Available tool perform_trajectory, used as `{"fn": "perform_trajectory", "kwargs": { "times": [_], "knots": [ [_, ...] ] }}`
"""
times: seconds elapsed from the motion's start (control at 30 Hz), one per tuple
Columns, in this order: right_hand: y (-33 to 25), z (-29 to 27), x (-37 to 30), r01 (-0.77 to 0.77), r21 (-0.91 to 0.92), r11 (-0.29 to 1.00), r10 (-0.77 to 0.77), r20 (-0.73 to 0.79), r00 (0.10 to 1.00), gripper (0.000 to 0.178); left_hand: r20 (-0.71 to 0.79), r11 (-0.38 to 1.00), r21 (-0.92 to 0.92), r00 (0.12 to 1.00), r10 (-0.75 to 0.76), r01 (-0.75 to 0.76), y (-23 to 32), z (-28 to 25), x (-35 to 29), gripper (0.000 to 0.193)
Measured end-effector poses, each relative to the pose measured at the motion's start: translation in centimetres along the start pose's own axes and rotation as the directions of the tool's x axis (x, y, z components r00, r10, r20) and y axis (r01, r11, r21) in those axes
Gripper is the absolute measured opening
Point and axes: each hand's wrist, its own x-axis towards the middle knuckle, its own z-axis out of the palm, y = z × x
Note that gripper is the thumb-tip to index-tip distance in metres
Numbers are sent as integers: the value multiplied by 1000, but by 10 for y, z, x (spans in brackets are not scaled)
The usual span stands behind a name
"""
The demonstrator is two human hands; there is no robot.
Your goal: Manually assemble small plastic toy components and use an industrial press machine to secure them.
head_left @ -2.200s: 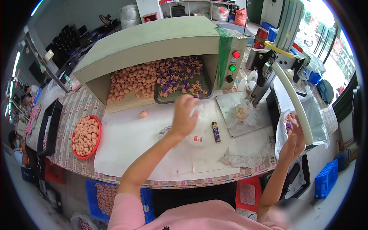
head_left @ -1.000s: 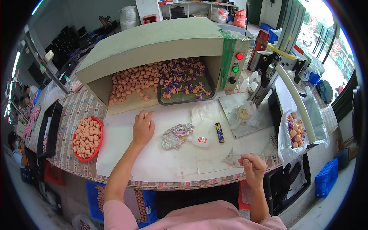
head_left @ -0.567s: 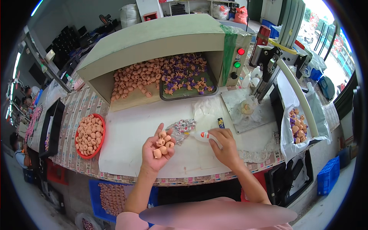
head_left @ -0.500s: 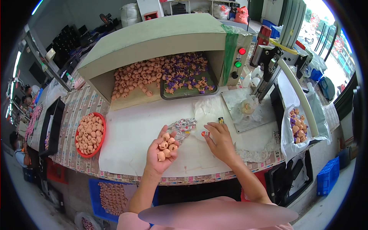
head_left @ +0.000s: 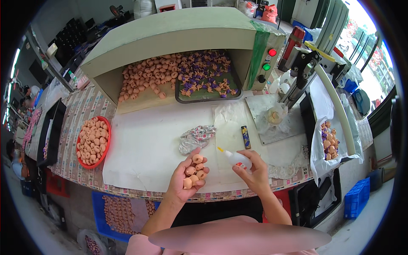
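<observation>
My left hand is cupped palm up near the table's front edge, holding several small peach-coloured hollow heads, round with dark holes in them. Between the thumb and fingers of my right hand is a small white squeeze bottle. It is tilted, and its yellow-tipped nozzle points left toward the heads, a short gap away. Beyond my left hand lies a crumpled silvery patterned wrapper. A dark blue and yellow tube rests on the sheet beyond my right hand.
A red basin of peach heads stands at the left. Under the hooded machine are loose heads and a dark tray of purple-and-peach figures. A metal press plate and a lined bin of parts are at the right.
My right hand has lifted the white bottle off the table and brought it back toward me, uncovering the tube. The left hand with its heads has shifted right and nearer to me.
</observation>
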Motion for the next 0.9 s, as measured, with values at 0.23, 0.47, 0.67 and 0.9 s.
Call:
{"fn": "perform_trajectory", "kwargs": {
  "times": [0.23, 0.47, 0.67, 0.9],
  "knots": [
    [-9, -17, -19, -122, 419, 900, 143, -19, 989, 40, 82, 989, 145, 996, -40, 28, -26, 3, 12, 39],
    [6, -26, -21, 213, 174, 961, -193, -124, 973, 39, 78, 964, 263, 995, -63, 41, -41, 3, 19, 45],
    [10, -24, -22, 173, 135, 976, -155, -137, 978, 39, 77, 953, 298, 994, -73, 47, -45, -1, 23, 46],
    [11, -20, -23, 137, 112, 984, -123, -126, 984, 43, 36, 954, 295, 997, -69, 56, -42, 1, 22, 46]
  ]
}}
